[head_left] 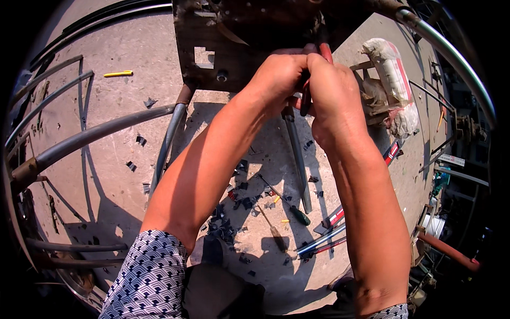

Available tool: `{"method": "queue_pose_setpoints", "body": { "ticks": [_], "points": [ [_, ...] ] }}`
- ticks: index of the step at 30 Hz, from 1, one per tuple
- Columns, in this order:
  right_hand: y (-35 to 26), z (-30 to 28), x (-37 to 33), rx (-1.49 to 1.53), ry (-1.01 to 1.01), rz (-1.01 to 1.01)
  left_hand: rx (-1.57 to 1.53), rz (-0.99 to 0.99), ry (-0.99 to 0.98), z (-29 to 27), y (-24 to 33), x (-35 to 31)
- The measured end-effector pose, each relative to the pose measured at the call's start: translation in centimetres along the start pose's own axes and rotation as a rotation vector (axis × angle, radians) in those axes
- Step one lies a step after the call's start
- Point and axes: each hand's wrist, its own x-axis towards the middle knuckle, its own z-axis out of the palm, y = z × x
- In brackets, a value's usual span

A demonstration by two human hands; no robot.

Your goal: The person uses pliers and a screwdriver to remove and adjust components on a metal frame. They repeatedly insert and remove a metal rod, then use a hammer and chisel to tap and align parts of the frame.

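My right hand [336, 87] is closed around red-handled pliers [325, 52], whose jaws point up and away into a shaded spot under the dark machine frame. A second handle end shows below my fingers. Close beside it, my left hand [281, 74] has its fingers curled in against the right hand; whatever they grip is hidden. Both hands are raised at the near side of a dark metal plate [194, 34], which has a square cut-out and a bolt [222, 76]. Grey tubular legs [297, 159] stand beneath the plate.
On the concrete lie a green-handled screwdriver [300, 215], a brown-handled screwdriver [278, 237], black scraps [220, 228] and a yellow pen [118, 73]. A plastic-wrapped seat [394, 69] stands right. Curved tubes [101, 130] extend left, and a shiny tube [446, 48] arcs right.
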Motion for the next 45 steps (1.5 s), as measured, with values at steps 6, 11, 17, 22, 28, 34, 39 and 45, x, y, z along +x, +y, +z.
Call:
{"method": "queue_pose_setpoints", "body": {
  "ticks": [6, 11, 17, 22, 28, 34, 39, 45],
  "points": [
    [-0.5, -0.5, 0.2, 0.018, -0.065, 0.066, 0.022, 0.076, -0.018, 0.4, 0.6, -0.6],
    [-0.3, -0.8, 0.3, 0.039, -0.092, 0.085, -0.009, 0.049, -0.095, -0.4, -0.1, 0.5],
    [-0.5, -0.6, 0.5, 0.089, -0.121, 0.164, -0.229, -0.048, -0.106, 0.3, 0.5, 0.1],
    [-0.3, -0.8, 0.8, -0.098, -0.057, 0.181, -0.087, -0.095, -0.197, 1.3, 2.3, 0.0],
    [0.7, -0.9, 0.8, 0.044, -0.073, 0.127, 0.084, -0.189, -0.143, 1.9, 2.5, 0.5],
    [1.1, -0.9, 1.6, 0.030, -0.117, 0.198, 0.199, -0.145, -0.114, 1.6, 2.8, 0.1],
    [4.0, 0.0, -0.5, -0.413, 0.036, -0.061, 0.020, -0.123, -0.274, 0.1, 0.6, -0.7],
    [5.4, -1.7, -4.9, -0.157, -0.073, 0.053, 0.265, -0.079, -0.176, 0.8, -1.2, -4.5]
  ]
}}
